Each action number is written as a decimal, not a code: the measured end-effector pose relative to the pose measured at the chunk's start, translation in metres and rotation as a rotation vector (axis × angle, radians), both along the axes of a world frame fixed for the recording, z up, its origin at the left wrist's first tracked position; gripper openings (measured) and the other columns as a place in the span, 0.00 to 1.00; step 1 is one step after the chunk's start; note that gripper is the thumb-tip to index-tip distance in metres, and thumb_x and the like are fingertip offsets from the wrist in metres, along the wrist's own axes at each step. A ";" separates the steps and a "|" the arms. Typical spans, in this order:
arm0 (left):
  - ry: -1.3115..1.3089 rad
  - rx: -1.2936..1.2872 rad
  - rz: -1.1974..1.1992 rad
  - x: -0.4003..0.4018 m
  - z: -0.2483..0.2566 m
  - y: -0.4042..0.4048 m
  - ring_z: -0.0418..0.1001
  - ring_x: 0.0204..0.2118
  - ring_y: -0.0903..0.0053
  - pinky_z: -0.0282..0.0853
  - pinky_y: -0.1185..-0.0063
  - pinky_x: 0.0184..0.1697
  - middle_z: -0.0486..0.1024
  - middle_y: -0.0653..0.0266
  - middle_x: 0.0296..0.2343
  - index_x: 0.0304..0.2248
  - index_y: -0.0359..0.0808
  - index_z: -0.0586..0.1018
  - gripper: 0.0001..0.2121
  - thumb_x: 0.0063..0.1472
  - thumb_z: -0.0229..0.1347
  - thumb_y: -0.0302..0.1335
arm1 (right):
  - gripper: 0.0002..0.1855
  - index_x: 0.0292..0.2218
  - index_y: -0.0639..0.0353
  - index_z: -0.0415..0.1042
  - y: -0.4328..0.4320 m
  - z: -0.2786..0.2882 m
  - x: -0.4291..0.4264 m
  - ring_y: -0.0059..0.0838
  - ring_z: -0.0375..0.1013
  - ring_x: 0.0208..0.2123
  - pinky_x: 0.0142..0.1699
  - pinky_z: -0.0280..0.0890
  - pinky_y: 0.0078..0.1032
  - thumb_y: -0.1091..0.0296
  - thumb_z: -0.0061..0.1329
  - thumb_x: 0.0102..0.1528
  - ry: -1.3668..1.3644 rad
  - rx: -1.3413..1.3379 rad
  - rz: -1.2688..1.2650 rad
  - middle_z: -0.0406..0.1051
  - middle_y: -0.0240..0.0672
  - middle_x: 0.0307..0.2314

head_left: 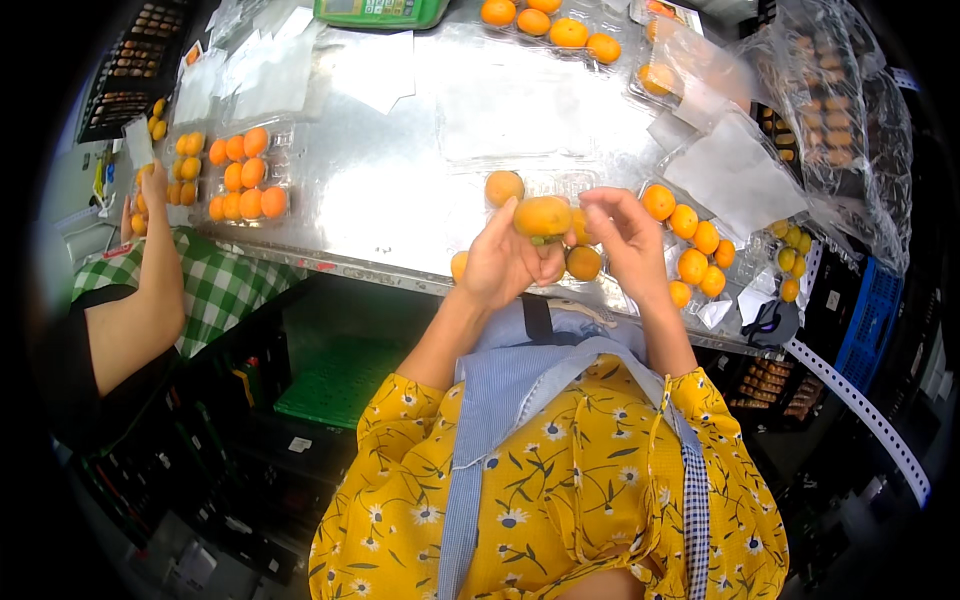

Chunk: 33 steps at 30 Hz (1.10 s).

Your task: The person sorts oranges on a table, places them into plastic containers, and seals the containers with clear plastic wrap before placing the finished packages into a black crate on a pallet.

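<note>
My left hand [506,259] is closed around an orange, persimmon-like fruit [542,217] with green at its lower side. Just right of it my right hand [626,236] has its fingers apart, near another orange fruit that is partly hidden; whether it touches that fruit I cannot tell. Beneath and around both hands lies a clear plastic tray [570,180] with several fruits, one [504,188] at its upper left and one [583,263] below. Part of a further fruit [459,265] shows beside my left wrist.
A clear tray of orange fruits [250,172] lies left on the metal table [352,161]; a co-worker's hand [154,184] is beyond it. More fruits [705,237] sit at right, with paper sheets [735,176] and plastic wrap [832,97]. A green scale [379,11] stands at the back.
</note>
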<state>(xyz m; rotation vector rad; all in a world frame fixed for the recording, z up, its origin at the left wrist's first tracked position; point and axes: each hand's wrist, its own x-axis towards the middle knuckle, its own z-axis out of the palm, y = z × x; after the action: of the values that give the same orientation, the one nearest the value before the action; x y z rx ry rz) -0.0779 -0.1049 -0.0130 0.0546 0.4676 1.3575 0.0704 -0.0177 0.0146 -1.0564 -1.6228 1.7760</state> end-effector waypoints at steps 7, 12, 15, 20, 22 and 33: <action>0.415 -0.075 -0.185 0.006 0.011 0.002 0.66 0.21 0.80 0.63 0.83 0.23 0.70 0.60 0.28 0.46 0.36 0.63 0.31 0.61 0.24 0.54 | 0.23 0.40 0.59 0.70 0.004 0.025 -0.004 0.23 0.69 0.32 0.31 0.64 0.18 0.68 0.58 0.40 -0.225 0.517 0.187 0.69 0.33 0.31; 0.702 -0.079 -0.019 -0.016 0.004 -0.001 0.68 0.23 0.83 0.63 0.87 0.22 0.72 0.63 0.30 0.48 0.36 0.63 0.26 0.62 0.33 0.49 | 0.21 0.43 0.68 0.66 0.119 0.084 0.094 0.24 0.70 0.27 0.35 0.66 0.21 0.63 0.48 0.52 -0.139 0.655 -0.373 0.71 0.37 0.31; 0.747 -0.171 0.082 -0.028 -0.010 -0.006 0.67 0.22 0.86 0.62 0.88 0.22 0.72 0.65 0.30 0.43 0.35 0.69 0.17 0.61 0.44 0.38 | 0.42 0.53 0.75 0.47 0.222 0.139 0.170 0.36 0.64 0.41 0.41 0.66 0.25 0.43 0.38 0.54 0.772 0.200 -0.284 0.55 0.56 0.49; 1.418 -0.247 0.250 -0.040 -0.031 -0.007 0.66 0.24 0.83 0.63 0.85 0.25 0.71 0.66 0.30 0.41 0.36 0.71 0.15 0.54 0.54 0.32 | 0.34 0.51 0.77 0.50 0.187 0.128 0.122 0.29 0.66 0.35 0.39 0.65 0.21 0.53 0.38 0.57 0.679 0.140 -0.282 0.62 0.50 0.45; 1.689 -0.233 0.219 -0.038 -0.034 0.000 0.67 0.26 0.79 0.64 0.82 0.27 0.71 0.65 0.31 0.41 0.37 0.72 0.17 0.52 0.56 0.34 | 0.24 0.47 0.73 0.59 0.140 0.086 0.063 0.20 0.67 0.30 0.36 0.64 0.16 0.61 0.42 0.56 0.303 0.203 -0.498 0.70 0.38 0.34; 2.156 -0.147 -0.012 -0.031 -0.034 0.020 0.69 0.35 0.61 0.66 0.69 0.36 0.69 0.56 0.34 0.38 0.37 0.72 0.20 0.43 0.60 0.33 | 0.12 0.40 0.62 0.69 0.037 -0.011 -0.006 0.15 0.66 0.29 0.36 0.62 0.14 0.68 0.46 0.53 -0.173 -0.011 0.156 0.70 0.29 0.28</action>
<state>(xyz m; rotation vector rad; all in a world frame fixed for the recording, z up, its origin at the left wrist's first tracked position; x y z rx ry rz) -0.1093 -0.0850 -0.0472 1.4625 2.2739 0.7221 0.0649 0.0196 0.0033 -1.1435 -1.8468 1.8374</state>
